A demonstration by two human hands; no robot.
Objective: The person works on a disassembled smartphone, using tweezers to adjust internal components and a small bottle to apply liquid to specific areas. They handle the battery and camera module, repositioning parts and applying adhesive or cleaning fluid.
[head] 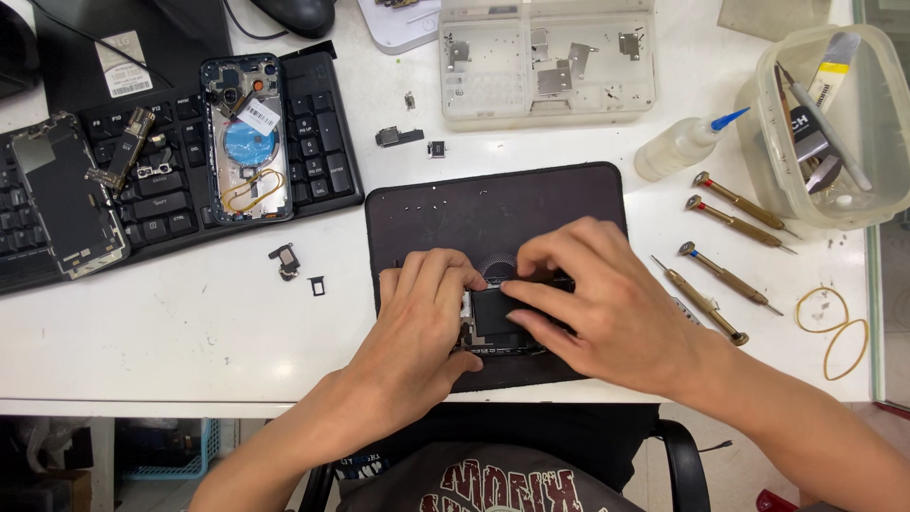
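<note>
An opened phone body point(495, 320) with a black battery lies on a dark work mat point(493, 204) near the table's front edge. My left hand point(422, 318) grips its left side, fingers curled over the frame. My right hand point(592, 299) covers its right half, with fingertips pressing on the battery's top edge. Most of the phone is hidden under both hands.
A black keyboard point(322, 142) at left carries an open phone shell point(245, 137) and a screen panel point(66, 194). Several screwdrivers point(730, 275) lie right of the mat, beside a glue bottle point(678, 147), a tool tub point(834, 123), rubber bands point(834, 327) and a parts tray point(548, 62).
</note>
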